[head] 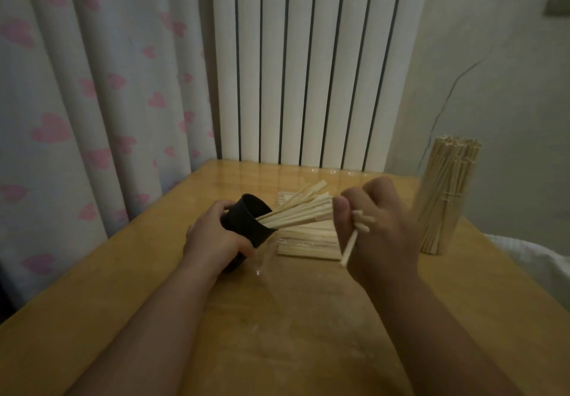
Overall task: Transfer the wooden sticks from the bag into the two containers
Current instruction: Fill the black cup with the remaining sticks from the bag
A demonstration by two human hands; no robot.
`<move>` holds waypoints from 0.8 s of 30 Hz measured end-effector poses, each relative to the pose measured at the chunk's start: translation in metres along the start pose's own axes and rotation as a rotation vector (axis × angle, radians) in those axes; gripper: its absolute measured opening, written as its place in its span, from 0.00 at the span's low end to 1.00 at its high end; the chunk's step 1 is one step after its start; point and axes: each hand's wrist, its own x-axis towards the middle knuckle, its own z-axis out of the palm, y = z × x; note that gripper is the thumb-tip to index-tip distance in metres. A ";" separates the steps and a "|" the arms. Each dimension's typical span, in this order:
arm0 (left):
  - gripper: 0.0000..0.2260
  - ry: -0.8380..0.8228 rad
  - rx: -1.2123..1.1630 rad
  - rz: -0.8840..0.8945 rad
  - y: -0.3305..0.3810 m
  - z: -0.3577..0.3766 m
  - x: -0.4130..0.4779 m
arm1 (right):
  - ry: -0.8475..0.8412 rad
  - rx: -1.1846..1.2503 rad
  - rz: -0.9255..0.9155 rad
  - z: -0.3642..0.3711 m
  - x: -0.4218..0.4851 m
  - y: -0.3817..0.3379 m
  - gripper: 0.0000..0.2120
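My left hand [216, 235] grips a black cup [249, 223] and tilts it to the right. A fan of pale wooden sticks [299, 210] pokes out of its mouth. My right hand [376, 229] pinches a few wooden sticks [351, 241], just right of the cup's sticks. Below the fan, a flat pile of sticks [308, 241] lies on the table in what looks like a clear bag. A second upright container packed with sticks [444, 198] stands at the right; its wall is hard to make out.
The wooden table [277, 318] ends at a white radiator [308, 65] behind and a heart-print curtain [92, 102] on the left. White cloth [530, 260] lies past the table's right edge. A small shiny spot [258, 270] sits on the table near the cup.
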 end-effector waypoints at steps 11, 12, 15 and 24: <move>0.39 -0.063 -0.031 0.005 0.002 0.000 -0.002 | 0.238 0.519 0.343 0.010 0.000 0.006 0.14; 0.39 -0.069 -0.030 0.007 0.002 0.000 -0.003 | 0.249 0.633 0.404 0.007 0.001 0.001 0.13; 0.39 -0.085 -0.039 0.016 0.002 -0.001 -0.002 | 0.229 0.833 0.534 0.002 0.002 -0.009 0.13; 0.39 -0.075 0.002 0.020 0.003 0.000 -0.002 | 0.011 0.734 0.690 0.010 0.003 -0.008 0.16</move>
